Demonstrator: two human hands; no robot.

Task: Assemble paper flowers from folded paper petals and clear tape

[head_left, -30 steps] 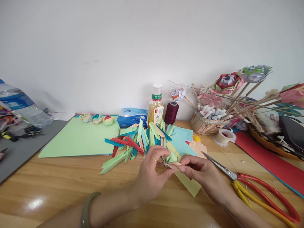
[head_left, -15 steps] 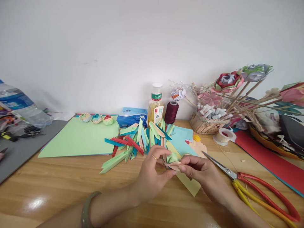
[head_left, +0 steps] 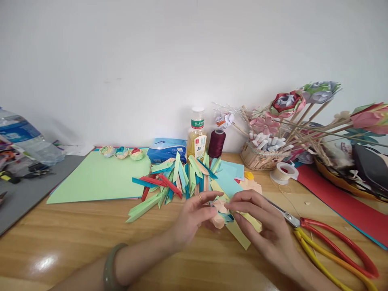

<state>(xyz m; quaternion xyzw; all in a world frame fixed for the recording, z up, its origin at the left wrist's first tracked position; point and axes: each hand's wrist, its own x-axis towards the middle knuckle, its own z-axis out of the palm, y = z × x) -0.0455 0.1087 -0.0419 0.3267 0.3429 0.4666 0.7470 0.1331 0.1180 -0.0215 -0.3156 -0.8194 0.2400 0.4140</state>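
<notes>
Between my two hands, above the wooden table, is a small folded paper flower with peach, green and blue layers. My left hand, with a ring on one finger, grips it from the left side. The fingertips of my right hand pinch at its peach paper from the right; part of the flower is hidden by my fingers. Under and behind it lie a yellow paper strip and a heap of folded paper strips in green, red, blue and peach.
Scissors with red and yellow handles lie at right, near a spool of cord. Behind stand a tissue pack, a drink bottle, maroon thread and a basket. Three finished paper flowers rest on green sheets.
The flower has been turned, so more peach and blue paper faces me. My right hand's fingers have shifted and spread more around its right side. The whole view has moved slightly.
</notes>
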